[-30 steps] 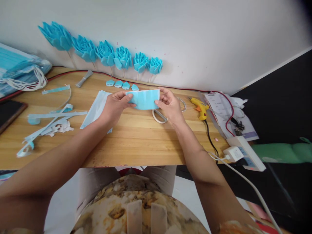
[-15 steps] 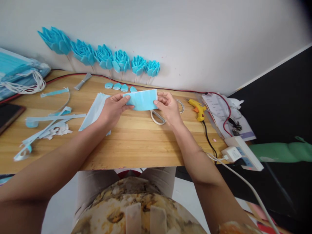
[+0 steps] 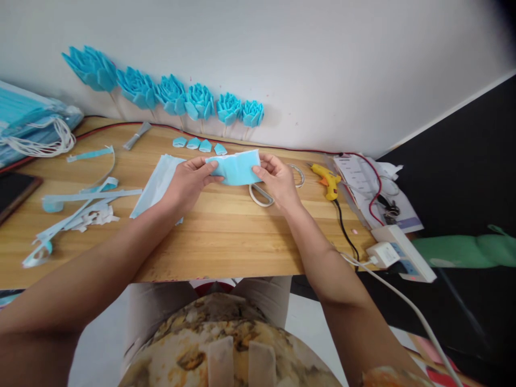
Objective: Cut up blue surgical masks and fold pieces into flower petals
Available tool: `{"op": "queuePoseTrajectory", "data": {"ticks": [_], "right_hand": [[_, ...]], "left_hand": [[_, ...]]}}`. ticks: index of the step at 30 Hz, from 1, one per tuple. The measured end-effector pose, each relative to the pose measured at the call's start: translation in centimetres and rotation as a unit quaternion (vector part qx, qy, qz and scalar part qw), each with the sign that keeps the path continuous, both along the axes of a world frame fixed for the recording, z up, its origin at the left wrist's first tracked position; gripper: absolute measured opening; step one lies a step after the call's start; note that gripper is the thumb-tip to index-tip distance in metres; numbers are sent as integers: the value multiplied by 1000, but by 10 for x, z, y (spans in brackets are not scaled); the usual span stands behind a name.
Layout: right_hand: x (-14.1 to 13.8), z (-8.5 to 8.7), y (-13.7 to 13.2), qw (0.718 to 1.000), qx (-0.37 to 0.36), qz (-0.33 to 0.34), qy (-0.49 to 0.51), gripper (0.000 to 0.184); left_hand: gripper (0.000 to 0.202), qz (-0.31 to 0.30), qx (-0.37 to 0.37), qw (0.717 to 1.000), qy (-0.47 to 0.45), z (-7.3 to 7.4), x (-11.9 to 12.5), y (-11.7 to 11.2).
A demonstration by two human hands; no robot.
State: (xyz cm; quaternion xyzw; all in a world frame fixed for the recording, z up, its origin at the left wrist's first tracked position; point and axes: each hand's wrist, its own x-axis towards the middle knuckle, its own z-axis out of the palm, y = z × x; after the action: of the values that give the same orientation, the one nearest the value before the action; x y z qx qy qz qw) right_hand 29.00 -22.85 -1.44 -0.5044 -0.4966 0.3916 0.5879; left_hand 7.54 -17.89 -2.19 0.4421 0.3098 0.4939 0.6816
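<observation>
A light-blue rectangle of face-mask fabric (image 3: 237,169) with a white upper edge is held up above the table between both hands. My left hand (image 3: 191,180) pinches its left end, and my right hand (image 3: 278,180) pinches the right end, thumbs in front. Under my right hand lies a pair of scissors with white handles (image 3: 261,195), partly hidden. A pale mask sheet (image 3: 155,185) rests on the table beside my left hand and forearm, which cover part of it. Behind the fabric, several small folded blue petals (image 3: 205,145) sit in a row.
Several blue fabric flowers (image 3: 172,94) on sticks lean along the wall. Cut strips (image 3: 91,196) and a mask pile (image 3: 34,121) are at left, near a phone (image 3: 16,194). At right are a yellow glue gun (image 3: 328,180), a tape roll (image 3: 299,176) and a power strip (image 3: 405,255).
The blue fabric has dipped slightly and now bends a little in the middle. My left hand has shifted slightly right along its end; both hands keep their hold.
</observation>
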Motion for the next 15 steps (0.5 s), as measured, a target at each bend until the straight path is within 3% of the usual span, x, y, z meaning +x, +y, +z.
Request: {"op": "queuePoseTrajectory", "data": {"ticks": [3, 9, 15], "right_hand": [[-1, 2, -2, 999, 1, -26, -47, 40], [-2, 3, -4, 991, 39, -87, -89, 35], [-3, 1, -1, 993, 43, -77, -77, 31]], "left_hand": [[24, -8, 1, 1000, 1, 1, 1, 0], [24, 2, 8, 1000, -5, 4, 1, -1], [25, 23, 7, 1000, 6, 7, 2, -3]]}}
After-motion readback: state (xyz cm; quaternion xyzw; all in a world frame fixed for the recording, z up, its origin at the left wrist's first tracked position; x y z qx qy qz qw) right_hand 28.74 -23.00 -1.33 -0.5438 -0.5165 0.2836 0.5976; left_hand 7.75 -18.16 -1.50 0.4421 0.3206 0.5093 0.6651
